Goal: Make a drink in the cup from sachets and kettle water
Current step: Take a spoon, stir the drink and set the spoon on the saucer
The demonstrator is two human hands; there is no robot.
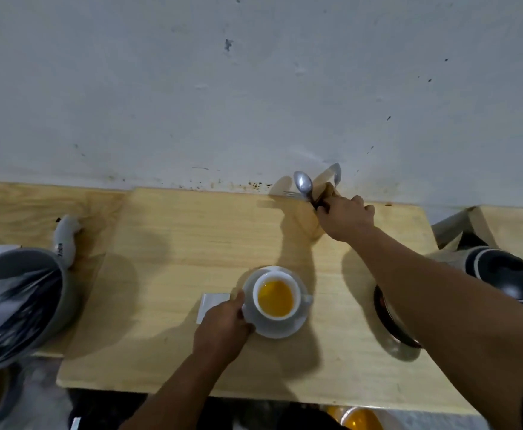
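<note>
A white cup (297, 293) of orange liquid stands on a white saucer (288, 328) in the middle of the wooden table (191, 243). My left hand (223, 332) grips the saucer's left rim. At the back by the wall, my right hand (345, 218) is closed around the handles of cutlery standing in a wooden holder (314, 226); a spoon (303, 183), a second spoon (337, 173) and a fork tip (292, 193) stick up. A white sachet or card (212, 301) lies flat just left of the saucer, partly under my left hand.
A large grey pot (21, 302) with a white handle (66, 240) sits at the left edge. A dark round lid or dish (390, 321) lies under my right forearm. Black bowls (508, 274) are stacked at the far right. The white wall runs right behind the table.
</note>
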